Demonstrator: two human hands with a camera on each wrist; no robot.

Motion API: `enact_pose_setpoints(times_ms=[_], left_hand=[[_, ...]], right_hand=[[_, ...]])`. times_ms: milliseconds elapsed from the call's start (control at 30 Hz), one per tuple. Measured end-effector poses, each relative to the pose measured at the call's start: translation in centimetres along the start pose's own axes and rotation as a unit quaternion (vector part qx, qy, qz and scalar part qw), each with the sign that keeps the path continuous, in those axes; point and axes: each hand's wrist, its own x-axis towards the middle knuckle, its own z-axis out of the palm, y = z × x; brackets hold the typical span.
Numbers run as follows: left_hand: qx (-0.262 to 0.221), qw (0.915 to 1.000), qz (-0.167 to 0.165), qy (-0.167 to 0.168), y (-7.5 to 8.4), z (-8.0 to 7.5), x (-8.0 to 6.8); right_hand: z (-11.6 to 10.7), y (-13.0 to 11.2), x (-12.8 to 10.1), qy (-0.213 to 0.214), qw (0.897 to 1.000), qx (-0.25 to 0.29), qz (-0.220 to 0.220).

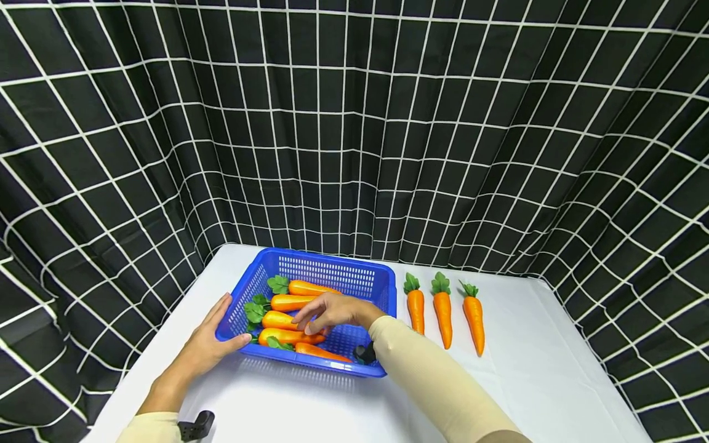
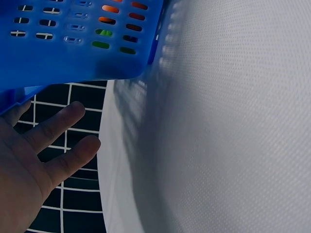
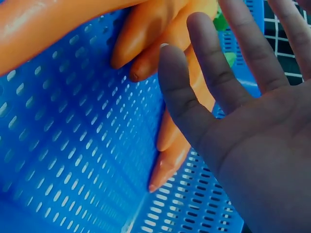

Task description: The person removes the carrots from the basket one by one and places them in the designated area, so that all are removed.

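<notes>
Presently Within Reach: Orange, Tapering Carrots With Leafy Green Tops (image 1: 288, 337)

At least five lie in a blue, perforated plastic basket (image 1: 327, 266) beneath a right hand (image 1: 335, 309), its fingers loosely extended, no carrot visibly gripped. A left hand (image 1: 210, 338), spread wide, sets its thumb at the basket's near left corner, likely steadying it. Three loose carrots (image 1: 442, 314) lie side by side, right of the basket, on the white table (image 1: 526, 344), before a black, white-gridded curtain (image 1: 310, 123). The step looks like picking from the basket; the next move likely calls for pinching one carrot.
</notes>
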Motion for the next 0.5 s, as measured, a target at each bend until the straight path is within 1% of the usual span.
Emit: enact_pose_setpoints(times_ms=[200,367,500], left_hand=[[0.003,1.0,-0.002,0.001,0.09,-0.1,-0.04],[0.003,1.0,-0.001,0.003,0.18,-0.09,-0.13],[-0.001,1.0,-0.002,0.001,0.33,-0.07,-0.12]], right_hand=[[0.17,0.15,-0.1,-0.003,1.0,-0.018,0.019],[0.23,0.43,-0.05,-0.014,0.999,-0.02,0.044],[0.4,0.53,-0.17,-0.027,0.997,-0.032,0.063]])
